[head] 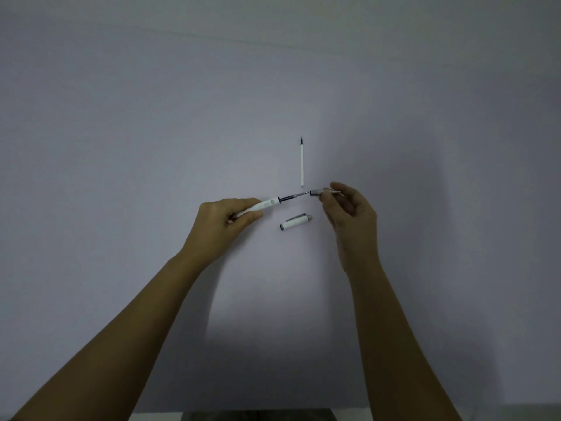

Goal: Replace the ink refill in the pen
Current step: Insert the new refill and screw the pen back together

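Observation:
My left hand point(226, 221) grips a white pen barrel point(262, 205) with a dark refill point(293, 196) sticking out of its right end. My right hand point(349, 211) pinches the grey tip section point(321, 192) of the pen, held just right of the refill's point with a small gap between them. A white refill point(302, 162) with a black tip lies on the table beyond the hands, pointing away from me. The white pen cap point(296, 222) with a metal clip lies on the table below the gap between my hands.
The work surface is a plain pale lilac table point(151, 132). Its near edge point(258, 410) runs along the bottom of the view, with something dark below it.

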### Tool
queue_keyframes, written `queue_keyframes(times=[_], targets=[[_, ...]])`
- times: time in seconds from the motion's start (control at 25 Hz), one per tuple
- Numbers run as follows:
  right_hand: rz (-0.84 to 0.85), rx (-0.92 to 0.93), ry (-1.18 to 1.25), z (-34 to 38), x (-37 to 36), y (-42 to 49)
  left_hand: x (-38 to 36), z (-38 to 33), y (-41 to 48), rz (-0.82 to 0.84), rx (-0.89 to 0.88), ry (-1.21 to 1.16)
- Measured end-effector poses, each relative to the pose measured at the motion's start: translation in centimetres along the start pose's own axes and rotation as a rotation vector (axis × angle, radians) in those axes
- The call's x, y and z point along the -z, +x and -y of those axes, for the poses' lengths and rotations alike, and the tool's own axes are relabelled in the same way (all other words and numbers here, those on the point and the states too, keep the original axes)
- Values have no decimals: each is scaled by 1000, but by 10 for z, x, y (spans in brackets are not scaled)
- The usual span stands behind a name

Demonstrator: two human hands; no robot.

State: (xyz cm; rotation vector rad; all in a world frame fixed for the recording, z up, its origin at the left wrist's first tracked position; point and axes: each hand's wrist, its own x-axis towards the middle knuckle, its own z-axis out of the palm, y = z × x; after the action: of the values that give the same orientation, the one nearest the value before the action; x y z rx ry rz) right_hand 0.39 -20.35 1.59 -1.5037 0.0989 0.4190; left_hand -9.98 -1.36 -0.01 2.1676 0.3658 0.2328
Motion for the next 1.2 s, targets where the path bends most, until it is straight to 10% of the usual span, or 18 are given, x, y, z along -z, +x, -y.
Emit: queue_keyframes(times=[0.68, 0.96, 1.2], targets=[[231, 143, -192, -5, -9, -8, 15, -13, 2, 69, -111, 83], [328, 603, -580, 4, -4, 1, 27, -15, 2, 172, -91, 47], [380, 610, -766, 19, -10, 6, 31, -23, 0, 47, -219, 95]])
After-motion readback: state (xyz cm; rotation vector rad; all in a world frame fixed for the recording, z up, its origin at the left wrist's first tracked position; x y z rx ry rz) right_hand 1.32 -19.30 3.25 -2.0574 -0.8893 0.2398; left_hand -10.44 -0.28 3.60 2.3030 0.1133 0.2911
